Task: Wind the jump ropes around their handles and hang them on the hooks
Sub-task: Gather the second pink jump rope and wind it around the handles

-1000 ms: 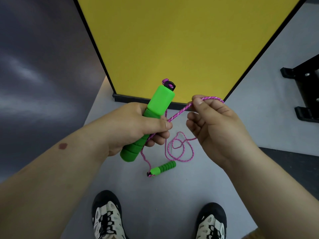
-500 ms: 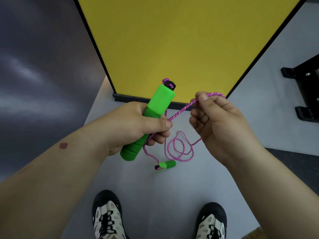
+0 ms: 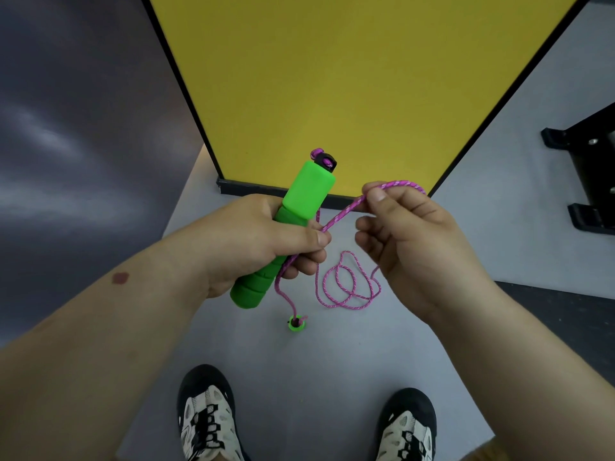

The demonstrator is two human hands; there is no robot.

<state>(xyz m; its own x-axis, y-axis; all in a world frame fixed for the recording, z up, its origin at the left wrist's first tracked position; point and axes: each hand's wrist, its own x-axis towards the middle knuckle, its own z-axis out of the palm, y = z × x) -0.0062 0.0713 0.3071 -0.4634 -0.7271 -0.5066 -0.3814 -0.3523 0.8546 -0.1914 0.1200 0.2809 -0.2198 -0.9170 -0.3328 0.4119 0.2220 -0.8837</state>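
My left hand point(image 3: 259, 241) grips a bright green jump-rope handle point(image 3: 306, 194), tilted up to the right with a black and pink cap at its top. A pink braided rope point(image 3: 342, 214) runs from under my left thumb up to my right hand point(image 3: 412, 241), which pinches it between thumb and forefinger. More of the rope lies in loose loops point(image 3: 346, 287) on the floor below. The second green handle point(image 3: 297, 323) hangs end-on from the rope, just above the floor. No hooks are in view.
A yellow panel point(image 3: 349, 88) with a black frame stands straight ahead. Black equipment feet point(image 3: 585, 181) sit at the right edge. My two shoes point(image 3: 206, 417) stand on the grey floor at the bottom. A dark wall runs along the left.
The second handle has been lifted from lying flat on the floor and now hangs end-on below my left hand. My right hand rose slightly with the rope.
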